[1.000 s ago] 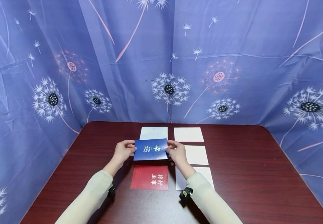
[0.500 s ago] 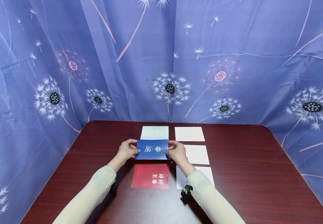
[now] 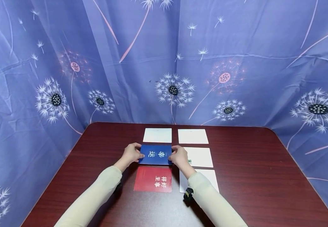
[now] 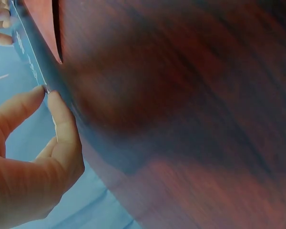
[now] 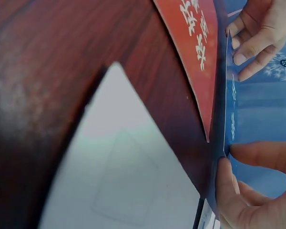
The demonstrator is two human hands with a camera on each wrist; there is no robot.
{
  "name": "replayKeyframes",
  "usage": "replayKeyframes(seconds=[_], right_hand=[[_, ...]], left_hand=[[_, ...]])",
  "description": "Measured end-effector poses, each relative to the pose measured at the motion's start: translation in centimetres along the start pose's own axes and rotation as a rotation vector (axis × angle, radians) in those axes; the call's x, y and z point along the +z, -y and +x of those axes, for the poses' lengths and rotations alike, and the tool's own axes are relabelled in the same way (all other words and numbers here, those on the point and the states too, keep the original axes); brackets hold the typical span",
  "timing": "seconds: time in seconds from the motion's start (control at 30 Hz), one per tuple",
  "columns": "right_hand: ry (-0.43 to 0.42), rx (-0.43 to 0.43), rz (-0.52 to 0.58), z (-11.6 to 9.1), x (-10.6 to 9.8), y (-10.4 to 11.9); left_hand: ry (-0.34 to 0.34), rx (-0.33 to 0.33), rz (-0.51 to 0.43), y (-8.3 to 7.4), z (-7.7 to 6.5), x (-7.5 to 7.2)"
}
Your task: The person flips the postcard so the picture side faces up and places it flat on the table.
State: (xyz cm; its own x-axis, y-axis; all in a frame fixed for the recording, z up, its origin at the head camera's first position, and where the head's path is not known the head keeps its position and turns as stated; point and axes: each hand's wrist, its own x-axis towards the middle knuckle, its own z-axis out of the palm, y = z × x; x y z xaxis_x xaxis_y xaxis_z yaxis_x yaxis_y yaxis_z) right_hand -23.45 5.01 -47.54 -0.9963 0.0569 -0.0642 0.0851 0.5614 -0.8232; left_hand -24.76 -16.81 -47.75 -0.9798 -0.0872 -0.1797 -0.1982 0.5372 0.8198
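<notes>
Head view: the left hand [image 3: 131, 153] and right hand [image 3: 179, 156] pinch opposite ends of a blue card [image 3: 156, 155], between a red card [image 3: 153, 179] and a white card [image 3: 157, 135]. Left wrist: the left hand grips one edge. Right wrist: both hands grip it.

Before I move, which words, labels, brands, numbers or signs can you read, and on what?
"幸运", white, on the blue rectangular card; its tiny print is too small to read.
"好事将至", white, on the red rectangular card.
Too small to read: marks on the far-left white rectangular card and far-right white rectangular card.
</notes>
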Motion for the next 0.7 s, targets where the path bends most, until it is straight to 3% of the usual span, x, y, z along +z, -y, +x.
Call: replayKeyframes(seconds=[0.33, 0.7], right_hand=[[-0.017, -0.005, -0.117, 0.06, 0.41, -0.13], [-0.02, -0.041, -0.154, 0.08, 0.6, -0.18]], left_hand=[[0.014, 0.017, 0.094, -0.04, 0.25, 0.34], [0.023, 0.011, 0.15, -0.26, 0.47, 0.4]])
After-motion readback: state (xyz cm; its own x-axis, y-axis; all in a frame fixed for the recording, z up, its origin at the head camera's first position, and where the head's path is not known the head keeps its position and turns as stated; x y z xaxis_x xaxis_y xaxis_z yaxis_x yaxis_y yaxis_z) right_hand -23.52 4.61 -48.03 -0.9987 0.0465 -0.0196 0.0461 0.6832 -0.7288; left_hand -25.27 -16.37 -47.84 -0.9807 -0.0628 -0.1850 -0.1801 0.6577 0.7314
